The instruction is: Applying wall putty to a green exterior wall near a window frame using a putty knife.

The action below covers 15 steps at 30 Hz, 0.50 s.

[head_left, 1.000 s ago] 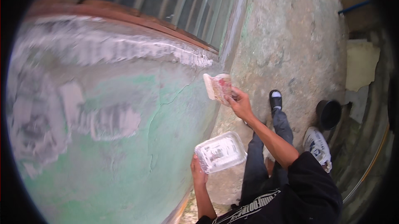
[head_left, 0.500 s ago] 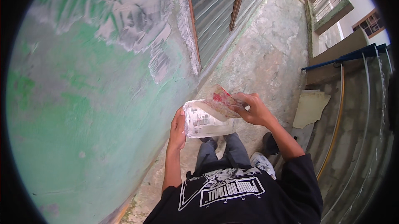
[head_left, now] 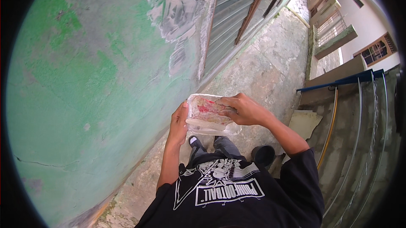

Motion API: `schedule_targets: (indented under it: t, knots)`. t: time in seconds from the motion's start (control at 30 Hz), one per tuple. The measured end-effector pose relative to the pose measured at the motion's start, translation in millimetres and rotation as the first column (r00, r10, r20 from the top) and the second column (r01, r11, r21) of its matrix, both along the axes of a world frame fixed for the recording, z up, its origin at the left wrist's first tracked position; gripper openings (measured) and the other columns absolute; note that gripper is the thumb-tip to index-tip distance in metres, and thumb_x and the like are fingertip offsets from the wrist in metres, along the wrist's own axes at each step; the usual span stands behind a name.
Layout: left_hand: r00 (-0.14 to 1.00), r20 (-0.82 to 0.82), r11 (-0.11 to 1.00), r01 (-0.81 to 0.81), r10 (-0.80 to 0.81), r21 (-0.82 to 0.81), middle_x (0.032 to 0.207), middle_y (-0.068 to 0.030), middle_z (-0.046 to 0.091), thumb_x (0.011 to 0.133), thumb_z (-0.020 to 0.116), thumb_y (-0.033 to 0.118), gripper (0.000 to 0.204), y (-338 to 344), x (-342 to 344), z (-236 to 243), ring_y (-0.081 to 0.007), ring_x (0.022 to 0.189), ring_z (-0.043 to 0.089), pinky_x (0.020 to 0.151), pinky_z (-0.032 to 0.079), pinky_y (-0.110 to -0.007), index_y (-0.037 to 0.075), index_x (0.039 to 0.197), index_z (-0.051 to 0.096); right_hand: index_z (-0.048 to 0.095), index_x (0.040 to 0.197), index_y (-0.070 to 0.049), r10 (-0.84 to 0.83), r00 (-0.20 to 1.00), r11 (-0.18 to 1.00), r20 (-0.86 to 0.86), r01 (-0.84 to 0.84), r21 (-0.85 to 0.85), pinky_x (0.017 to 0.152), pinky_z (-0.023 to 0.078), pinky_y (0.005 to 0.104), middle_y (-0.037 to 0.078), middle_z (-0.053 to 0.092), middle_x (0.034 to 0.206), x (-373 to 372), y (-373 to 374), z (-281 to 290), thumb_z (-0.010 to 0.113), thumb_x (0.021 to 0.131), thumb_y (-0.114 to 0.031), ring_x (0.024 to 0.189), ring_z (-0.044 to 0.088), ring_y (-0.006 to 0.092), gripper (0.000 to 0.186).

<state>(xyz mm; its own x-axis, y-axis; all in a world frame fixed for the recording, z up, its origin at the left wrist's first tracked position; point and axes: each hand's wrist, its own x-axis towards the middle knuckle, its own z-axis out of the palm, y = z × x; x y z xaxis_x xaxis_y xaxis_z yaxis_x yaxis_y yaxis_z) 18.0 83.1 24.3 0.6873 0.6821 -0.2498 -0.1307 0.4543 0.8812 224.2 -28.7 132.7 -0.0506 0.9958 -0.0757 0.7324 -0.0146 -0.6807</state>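
Note:
A clear rectangular plastic tub [head_left: 220, 131] with whitish smears is held in front of my body. My left hand [head_left: 178, 123] grips its left side, fingers wrapped along the edge. Between the fingers and thumb of my right hand [head_left: 246, 110] is a flat filler spreader [head_left: 205, 110], stained red and caked with pale paste. The spreader lies down in the tub, its long lower edge against the whitish paste. How much paste lies beneath it is hidden.
To my left stands a green wall [head_left: 84, 97] with streaky whitish filler [head_left: 177, 14] beside a louvred window [head_left: 232, 12]. A dark bucket [head_left: 263, 156] is on the concrete floor [head_left: 270, 54] by my feet. Rods and a blue bar [head_left: 334, 85] line the right side.
My right hand has lowered the spreader from above the tub's rim into it, moving left. My view has shifted, so the wall filler appears farther right.

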Motion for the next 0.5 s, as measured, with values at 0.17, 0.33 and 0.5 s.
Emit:
schedule_targets:
  t: [0.17, 0.33, 0.5]
  knots:
    - [0.999, -0.042, 0.999, -0.020, 0.019, -0.025, 0.116, -0.0105, 0.065, 0.104, 0.045, 0.039, 0.049, 4, -10, -11, -0.0158, 0.101, 0.064, 0.086, 0.052, -0.031, -0.002, 0.128, 0.056, 0.063, 0.117, -0.001, 0.032, 0.999, 0.999, 0.012, -0.032, 0.032, 0.070, 0.050, 0.0466, 0.024, 0.065, 0.083, 2, 9, 7, 0.066, 0.080, -0.004, 0.076, 0.062, 0.0441, 0.037]
    - [0.998, -0.013, 0.981, -0.057, 0.055, -0.185, 0.110, -0.0080, 0.068, 0.103, 0.048, 0.039, 0.047, 5, -15, 7, -0.0128, 0.095, 0.064, 0.083, 0.052, -0.028, -0.001, 0.126, 0.060, 0.064, 0.116, -0.001, -0.033, 0.999, 0.998, -0.002, 0.033, 0.049, 0.070, 0.050, 0.0462, 0.023, 0.067, 0.086, 17, 8, 21, 0.066, 0.079, -0.002, 0.076, 0.063, 0.0429, 0.037]
    - [0.996, -0.010, 0.986, -0.087, 0.086, -0.140, 0.109, -0.0076, 0.068, 0.103, 0.049, 0.038, 0.046, 0, -10, 8, -0.0129, 0.094, 0.065, 0.081, 0.053, -0.028, 0.000, 0.124, 0.061, 0.064, 0.112, -0.002, 0.063, 0.995, 0.991, 0.080, -0.072, 0.112, 0.069, 0.050, 0.0464, 0.023, 0.066, 0.081, 14, 7, 31, 0.066, 0.078, -0.003, 0.075, 0.064, 0.0418, 0.034]
